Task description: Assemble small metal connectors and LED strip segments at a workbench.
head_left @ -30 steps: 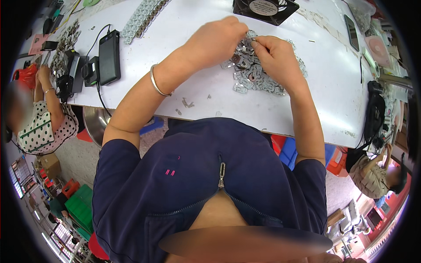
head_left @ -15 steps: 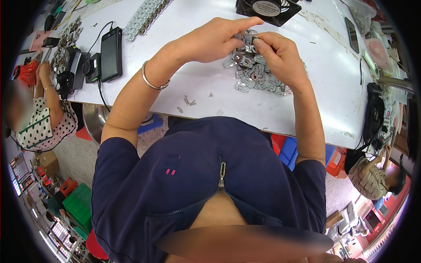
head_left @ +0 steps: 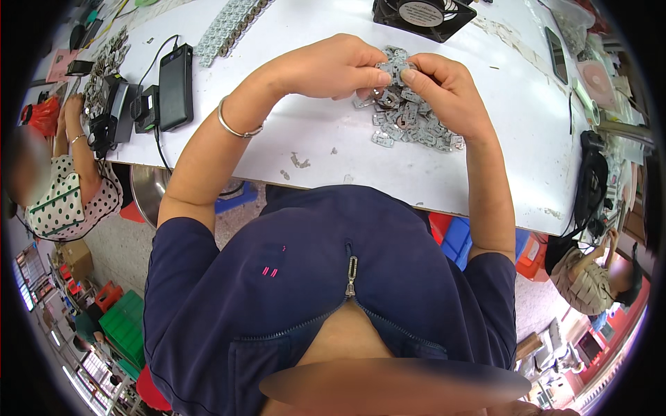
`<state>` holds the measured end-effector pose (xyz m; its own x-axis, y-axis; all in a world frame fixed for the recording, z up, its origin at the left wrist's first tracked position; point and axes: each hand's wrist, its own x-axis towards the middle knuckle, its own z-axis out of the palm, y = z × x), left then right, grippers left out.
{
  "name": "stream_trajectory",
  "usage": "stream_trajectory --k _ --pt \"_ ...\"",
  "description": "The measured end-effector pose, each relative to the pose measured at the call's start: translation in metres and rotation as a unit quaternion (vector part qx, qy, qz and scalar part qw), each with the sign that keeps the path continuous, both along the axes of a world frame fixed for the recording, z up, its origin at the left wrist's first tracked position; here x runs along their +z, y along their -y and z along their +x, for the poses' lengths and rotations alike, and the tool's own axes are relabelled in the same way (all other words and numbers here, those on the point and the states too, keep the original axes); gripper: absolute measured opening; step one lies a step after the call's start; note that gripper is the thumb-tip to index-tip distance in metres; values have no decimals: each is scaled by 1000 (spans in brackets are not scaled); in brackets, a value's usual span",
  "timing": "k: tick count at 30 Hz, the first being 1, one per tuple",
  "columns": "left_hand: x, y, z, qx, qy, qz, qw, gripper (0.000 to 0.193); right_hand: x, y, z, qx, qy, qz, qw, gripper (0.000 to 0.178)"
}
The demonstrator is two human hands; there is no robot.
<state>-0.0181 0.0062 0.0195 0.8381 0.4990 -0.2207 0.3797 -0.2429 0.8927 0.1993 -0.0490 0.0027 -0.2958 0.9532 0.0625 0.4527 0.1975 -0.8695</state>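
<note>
A heap of small grey flat parts [head_left: 420, 128], some with round brownish discs, lies on the white table in front of me. Over its far end my left hand [head_left: 340, 68] is closed, thumb and forefinger pinching the left edge of a small grey part [head_left: 396, 68]. From the other side, the thumb and forefinger of my right hand [head_left: 446, 89] close on the same part. Fingers hide much of it, so its exact kind cannot be made out.
Beyond the heap stands a black square fan [head_left: 424, 19]. Rows of joined grey parts [head_left: 229, 31] lie at the far left, near a black power bank [head_left: 176, 84] with a cable. A phone [head_left: 556, 47] is at the right. Another person [head_left: 69, 187] works at the left.
My left hand has come down slightly, and its outstretched forefinger has bent into a pinch. A grey part now shows between both hands; my right hand has shifted a little toward me.
</note>
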Motion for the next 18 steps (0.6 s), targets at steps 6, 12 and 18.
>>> stream_trajectory --k 6,12,18 --pt "-15 -5 -5 -50 122 -126 983 29 4 -1 3 79 -165 -133 974 20" --pt "-34 2 7 88 110 403 904 14 -2 -7 3 -23 -181 -204 962 20" --pt "-40 13 15 132 53 494 857 11 -5 -4 -8 -92 -129 -152 976 21"
